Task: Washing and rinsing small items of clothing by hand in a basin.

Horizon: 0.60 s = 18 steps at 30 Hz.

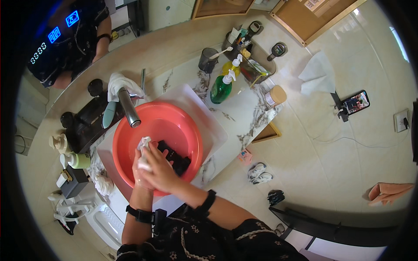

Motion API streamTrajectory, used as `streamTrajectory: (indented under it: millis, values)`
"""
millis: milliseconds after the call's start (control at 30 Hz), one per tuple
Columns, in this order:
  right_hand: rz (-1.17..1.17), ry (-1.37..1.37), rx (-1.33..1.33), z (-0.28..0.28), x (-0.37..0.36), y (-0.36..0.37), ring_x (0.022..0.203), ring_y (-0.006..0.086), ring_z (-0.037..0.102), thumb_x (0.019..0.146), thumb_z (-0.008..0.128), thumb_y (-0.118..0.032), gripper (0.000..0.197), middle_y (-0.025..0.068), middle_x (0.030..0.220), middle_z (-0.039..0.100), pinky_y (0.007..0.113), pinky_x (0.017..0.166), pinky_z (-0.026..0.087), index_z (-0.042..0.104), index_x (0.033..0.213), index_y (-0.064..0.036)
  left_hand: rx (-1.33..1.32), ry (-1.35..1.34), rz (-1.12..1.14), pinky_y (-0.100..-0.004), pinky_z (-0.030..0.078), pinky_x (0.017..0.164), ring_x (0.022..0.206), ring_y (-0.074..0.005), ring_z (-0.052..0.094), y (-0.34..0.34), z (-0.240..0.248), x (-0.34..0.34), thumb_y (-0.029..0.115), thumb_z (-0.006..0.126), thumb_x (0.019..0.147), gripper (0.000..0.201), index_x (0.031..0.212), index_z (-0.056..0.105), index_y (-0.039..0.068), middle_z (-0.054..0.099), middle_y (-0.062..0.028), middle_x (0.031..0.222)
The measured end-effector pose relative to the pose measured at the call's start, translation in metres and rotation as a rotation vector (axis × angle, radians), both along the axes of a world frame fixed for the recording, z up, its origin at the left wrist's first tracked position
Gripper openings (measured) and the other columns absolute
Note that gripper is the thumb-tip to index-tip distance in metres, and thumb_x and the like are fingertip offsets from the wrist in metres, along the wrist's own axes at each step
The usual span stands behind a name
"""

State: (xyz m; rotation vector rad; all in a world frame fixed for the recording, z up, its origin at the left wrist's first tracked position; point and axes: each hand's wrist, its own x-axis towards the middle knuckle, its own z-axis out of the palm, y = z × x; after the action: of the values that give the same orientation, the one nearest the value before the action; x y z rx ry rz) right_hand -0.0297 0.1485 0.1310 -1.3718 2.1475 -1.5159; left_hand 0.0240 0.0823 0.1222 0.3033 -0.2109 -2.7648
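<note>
A coral-red plastic basin (193,126) stands in the white sink (216,130) under the chrome faucet (129,111). Over its near part, my left hand (140,176) and my right hand (160,169) are pressed together around a small, bunched white cloth (145,142). The cloth's top pokes out above my fingers; its kind does not show. My right fingers lie across it, and my left palm backs it from the other side. Beside my right hand, a crumpled black cloth (174,158) lies wet in the basin. Folds of the cloth and some fingertips are hidden.
On the marble counter at the right stand a green pump bottle (220,90), a yellow one (230,67), a dark cup with a toothbrush (207,61) and a lidded jar (276,95). A white cloth (122,85) drapes the faucet. More pump bottles (78,160) stand at left.
</note>
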Motion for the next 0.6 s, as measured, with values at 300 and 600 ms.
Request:
streamTrajectory:
  millis: [300, 600]
  values:
    - [-0.150, -1.176, -0.257, -0.013, -0.050, 0.002, 0.096, 0.0187, 0.054, 0.081, 0.063, -0.012, 0.045, 0.0106, 0.110, 0.052, 0.031, 0.079, 0.047, 0.038, 0.117, -0.0022, -0.352, -0.504, -0.125, -0.0349, 0.042, 0.092, 0.107, -0.0231, 0.054, -0.005, 0.003, 0.007, 0.045, 0.039, 0.093, 0.054, 0.126, 0.043, 0.002, 0.054, -0.0115, 0.119]
    - [0.096, -1.041, 0.231, -0.007, -0.068, -0.004, 0.082, 0.0136, 0.057, 0.077, 0.068, -0.014, 0.035, 0.0066, 0.093, 0.058, 0.026, 0.071, 0.046, 0.052, 0.106, -0.0004, -0.350, -0.473, -0.189, -0.0373, 0.044, 0.091, 0.102, -0.0258, 0.057, -0.021, 0.015, 0.003, 0.054, 0.032, 0.092, 0.064, 0.122, 0.045, 0.000, 0.056, -0.0145, 0.114]
